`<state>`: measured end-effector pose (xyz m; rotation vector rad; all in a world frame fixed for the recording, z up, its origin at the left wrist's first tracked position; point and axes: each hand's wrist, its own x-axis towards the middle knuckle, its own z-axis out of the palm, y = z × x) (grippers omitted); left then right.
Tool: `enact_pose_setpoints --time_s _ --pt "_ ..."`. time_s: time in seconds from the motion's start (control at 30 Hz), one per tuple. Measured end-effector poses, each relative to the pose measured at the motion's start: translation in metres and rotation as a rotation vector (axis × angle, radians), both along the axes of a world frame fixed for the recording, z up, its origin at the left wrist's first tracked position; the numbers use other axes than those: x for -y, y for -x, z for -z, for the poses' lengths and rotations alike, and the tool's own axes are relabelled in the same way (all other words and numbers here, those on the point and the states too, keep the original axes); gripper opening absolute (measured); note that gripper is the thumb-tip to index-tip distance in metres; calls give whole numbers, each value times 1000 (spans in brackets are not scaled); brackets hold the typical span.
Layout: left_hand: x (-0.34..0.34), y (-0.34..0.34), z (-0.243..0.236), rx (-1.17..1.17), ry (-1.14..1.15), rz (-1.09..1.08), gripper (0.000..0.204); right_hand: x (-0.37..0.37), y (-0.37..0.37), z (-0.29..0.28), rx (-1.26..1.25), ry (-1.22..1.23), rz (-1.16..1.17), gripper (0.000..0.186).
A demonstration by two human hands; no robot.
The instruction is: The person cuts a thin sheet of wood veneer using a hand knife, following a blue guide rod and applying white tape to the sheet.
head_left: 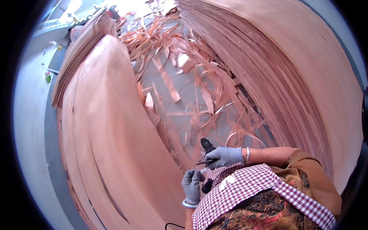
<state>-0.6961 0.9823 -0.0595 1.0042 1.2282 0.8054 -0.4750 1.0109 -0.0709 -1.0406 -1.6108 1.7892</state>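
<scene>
My right hand [217,157], in a grey glove, is closed around a slim dark stick-like tool [203,162] that points left; its exact kind does not show. Just below and to the left, my left hand [192,184], also gloved in grey, is closed with its fingers curled in. A short thin white strip [204,170] spans the small gap between the two hands, its left end at my left fingers. Both hands are in front of my checked apron [245,180], beside the large stack of pinkish wood veneer sheets [111,111] on the left.
A taller veneer stack [260,57] curves along the right. Torn veneer strips [166,82] litter the grey floor [180,122] between the stacks. My black shoe [207,144] shows beyond my right hand. Another pile of sheets [82,50] stands at the far left.
</scene>
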Motion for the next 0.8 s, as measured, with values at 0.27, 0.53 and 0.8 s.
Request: enact_pose_setpoints --time_s 0.27,0.53,0.8 --pt "-172 -40 10 8 67 152 9 -126 -26 27 -78 159 208 24" --pt "-221 11 107 -398 146 -87 14 -85 -126 326 -53 584 743 32" --pt "-184 -28 254 -759 514 -54 26 -97 -305 617 900 350 757 31"
